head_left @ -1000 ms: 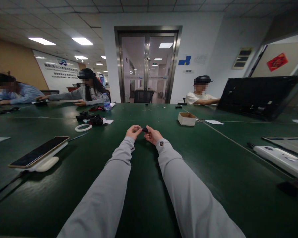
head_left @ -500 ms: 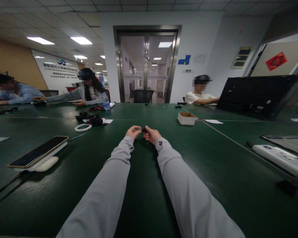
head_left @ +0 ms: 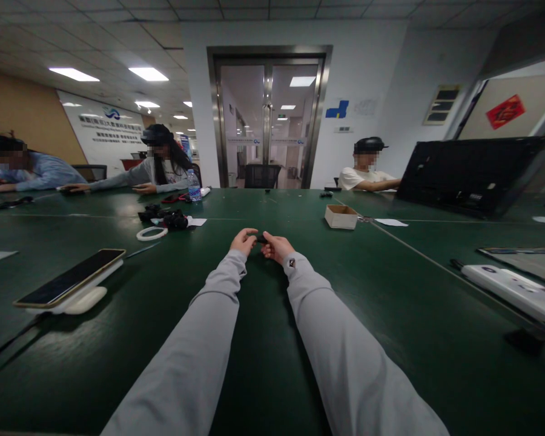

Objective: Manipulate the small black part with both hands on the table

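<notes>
Both of my arms, in grey sleeves, reach out over the dark green table (head_left: pixel 263 339). My left hand (head_left: pixel 243 241) and my right hand (head_left: pixel 277 247) meet at the middle of the table, fingertips pinched together on a small black object (head_left: pixel 261 239). The object is mostly hidden by the fingers, so its shape is unclear. Both hands rest low, close to the tabletop.
A phone on a white stand (head_left: pixel 70 283) lies left. Black parts (head_left: pixel 166 218) and a white ring (head_left: pixel 152 233) sit further back left, a small cardboard box (head_left: pixel 341 216) back right, a white device (head_left: pixel 513 293) and a black panel (head_left: pixel 470 172) right. Three other people sit at the far side.
My hands have sunk slightly toward the table and closed tighter around the small black object. The far-left person's outstretched hand shifted a little.
</notes>
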A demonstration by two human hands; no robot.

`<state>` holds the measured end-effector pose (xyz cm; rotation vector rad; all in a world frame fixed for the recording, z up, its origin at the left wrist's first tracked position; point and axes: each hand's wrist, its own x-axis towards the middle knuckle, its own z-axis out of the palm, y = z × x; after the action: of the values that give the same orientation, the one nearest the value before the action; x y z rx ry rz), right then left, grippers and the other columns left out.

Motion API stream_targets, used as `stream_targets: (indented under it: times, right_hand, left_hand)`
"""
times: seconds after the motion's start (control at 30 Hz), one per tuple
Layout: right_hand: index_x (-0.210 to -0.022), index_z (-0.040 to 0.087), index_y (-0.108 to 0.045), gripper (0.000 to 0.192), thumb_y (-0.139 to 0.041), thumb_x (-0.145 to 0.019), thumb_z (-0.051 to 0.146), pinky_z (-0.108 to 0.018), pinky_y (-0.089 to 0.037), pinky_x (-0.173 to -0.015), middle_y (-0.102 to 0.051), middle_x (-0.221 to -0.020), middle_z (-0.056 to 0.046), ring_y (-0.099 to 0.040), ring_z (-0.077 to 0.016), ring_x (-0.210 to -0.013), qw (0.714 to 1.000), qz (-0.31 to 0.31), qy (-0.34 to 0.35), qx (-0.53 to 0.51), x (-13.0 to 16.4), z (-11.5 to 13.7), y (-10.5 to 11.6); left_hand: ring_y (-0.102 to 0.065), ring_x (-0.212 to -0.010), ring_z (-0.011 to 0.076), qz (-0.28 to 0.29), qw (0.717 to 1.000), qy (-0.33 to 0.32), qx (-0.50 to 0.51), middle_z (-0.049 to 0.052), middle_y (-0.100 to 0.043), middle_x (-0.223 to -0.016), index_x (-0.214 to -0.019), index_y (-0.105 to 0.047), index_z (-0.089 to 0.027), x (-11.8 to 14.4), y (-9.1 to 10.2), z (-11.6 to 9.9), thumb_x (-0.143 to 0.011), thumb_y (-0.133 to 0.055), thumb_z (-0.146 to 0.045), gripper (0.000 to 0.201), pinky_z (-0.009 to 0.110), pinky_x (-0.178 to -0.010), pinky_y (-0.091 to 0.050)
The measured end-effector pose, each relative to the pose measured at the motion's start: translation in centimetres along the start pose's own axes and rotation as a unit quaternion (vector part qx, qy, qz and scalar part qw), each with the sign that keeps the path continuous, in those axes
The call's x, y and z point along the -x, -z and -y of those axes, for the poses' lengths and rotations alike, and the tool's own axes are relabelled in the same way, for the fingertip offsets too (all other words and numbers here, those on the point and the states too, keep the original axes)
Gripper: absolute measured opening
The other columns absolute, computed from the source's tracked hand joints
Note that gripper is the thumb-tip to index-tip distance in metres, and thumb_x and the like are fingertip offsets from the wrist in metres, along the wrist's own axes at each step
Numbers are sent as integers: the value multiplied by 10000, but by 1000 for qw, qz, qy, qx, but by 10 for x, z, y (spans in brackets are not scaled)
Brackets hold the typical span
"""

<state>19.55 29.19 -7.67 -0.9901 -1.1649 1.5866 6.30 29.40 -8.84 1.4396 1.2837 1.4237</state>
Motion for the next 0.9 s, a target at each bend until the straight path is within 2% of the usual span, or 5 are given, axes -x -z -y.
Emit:
stream_targets:
  times: [0.13,0.37,0.53,0.7,0.9]
  right_hand:
    - [-646,130,-512,353,-484,-827,432,-196,-352,-335,-501,-408,1,-444,-93,-324,988,-37,52,140,-1,-1,-3]
    - [-509,144,-557,499,-426,-787,536,-203,-317,-475,-488,-433,9,-461,-92,-454,891,-137,176,396,4,1,-1]
    - [-502,148,-544,543,-365,-785,575,-215,-290,-485,-484,-446,8,-442,-99,-461,888,-142,169,404,6,3,-1]
    - [-517,151,-538,532,-334,-804,549,-216,-283,-491,-487,-471,5,-435,-101,-478,886,-145,178,402,3,2,0]
    - [-524,153,-529,526,-331,-795,558,-216,-266,-479,-459,-474,12,-414,-100,-476,878,-128,188,421,1,0,1]
  left_hand:
    - [-400,-390,60,-10,1000,1,4,-35,-482,-510,-899,-585,-146,-1,0,1,-734,-479,-318,261,173,-379,-307]
    - [-409,-393,60,8,995,25,97,-38,-478,-484,-889,-586,-132,-7,1,3,-677,-497,-202,240,165,-378,-304]
    - [-440,-411,63,14,991,52,122,-23,-512,-496,-818,-614,-129,-6,3,0,-619,-527,-174,222,168,-394,-322]
    - [-364,-332,59,10,992,52,111,-30,-460,-417,-811,-611,-116,-5,2,0,-720,-480,-355,288,178,-357,-273]
    - [-352,-336,51,-13,990,60,126,-50,-424,-423,-809,-600,-120,-5,1,-2,-692,-514,-291,224,167,-349,-254]
